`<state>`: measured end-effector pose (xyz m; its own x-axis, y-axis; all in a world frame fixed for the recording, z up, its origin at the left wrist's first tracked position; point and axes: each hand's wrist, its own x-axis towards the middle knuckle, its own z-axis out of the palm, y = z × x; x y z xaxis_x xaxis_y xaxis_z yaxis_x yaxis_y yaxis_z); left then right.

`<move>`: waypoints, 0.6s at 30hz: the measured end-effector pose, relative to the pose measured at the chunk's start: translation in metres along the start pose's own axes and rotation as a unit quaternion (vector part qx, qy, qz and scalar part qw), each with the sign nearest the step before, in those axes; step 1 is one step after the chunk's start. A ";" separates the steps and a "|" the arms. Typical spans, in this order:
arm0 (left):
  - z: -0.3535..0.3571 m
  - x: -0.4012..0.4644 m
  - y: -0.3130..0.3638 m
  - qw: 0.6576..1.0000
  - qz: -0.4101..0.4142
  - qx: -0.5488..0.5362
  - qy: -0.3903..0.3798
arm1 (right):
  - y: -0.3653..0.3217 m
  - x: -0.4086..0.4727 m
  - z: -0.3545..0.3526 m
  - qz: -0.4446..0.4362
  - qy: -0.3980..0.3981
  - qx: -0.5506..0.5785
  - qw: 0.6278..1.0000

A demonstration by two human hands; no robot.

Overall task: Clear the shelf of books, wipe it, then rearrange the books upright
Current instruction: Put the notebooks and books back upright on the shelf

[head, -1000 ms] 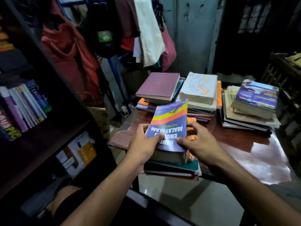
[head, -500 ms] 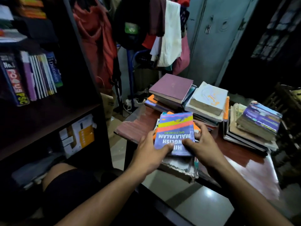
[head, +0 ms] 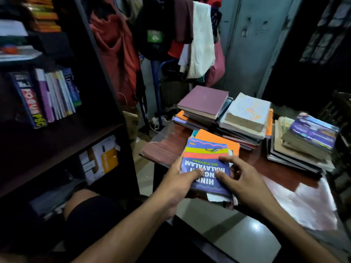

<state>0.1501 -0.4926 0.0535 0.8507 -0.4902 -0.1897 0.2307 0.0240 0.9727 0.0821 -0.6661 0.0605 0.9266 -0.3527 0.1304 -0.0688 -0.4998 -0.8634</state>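
Lowered since a second ago, the blue soft-cover Hindi-English-Malayalam dictionary point(head: 206, 164) now lies flat atop the near stack on the reddish-brown wooden table point(head: 281, 173). Left hand point(head: 176, 184) and right hand point(head: 245, 182) grip its near corners, apparently equally close, long axis pointing away; the dark wooden shelf point(head: 57, 137) lies leftward.

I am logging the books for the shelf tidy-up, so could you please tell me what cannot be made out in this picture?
Head view only:
- Books under the blue Hindi-English-Malayalam dictionary: titles hidden by it and by the left hand and right hand.
- Thin pale upright books on the dark wooden shelf: spine lettering too small.
- Purple-covered book topping the right-hand stack: cover text blurred.
- Lower shelf compartment: too dark beyond a white and orange box.
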 end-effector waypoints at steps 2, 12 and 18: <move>-0.027 -0.011 0.014 1.000 0.008 -0.014 0.012 | -0.020 0.006 0.012 -0.072 -0.016 -0.006 0.997; -0.306 -0.032 0.074 0.975 0.091 -0.068 0.191 | -0.163 0.113 0.248 -0.390 -0.180 0.022 0.903; -0.423 -0.016 0.045 0.926 0.123 0.165 0.316 | -0.168 0.162 0.386 -0.425 -0.235 -0.039 0.874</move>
<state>0.3467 -0.1155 0.0435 0.9889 0.1047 0.1052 -0.0759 -0.2522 0.9647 0.3862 -0.3335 0.0384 0.7037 0.5255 0.4781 0.7094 -0.4825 -0.5138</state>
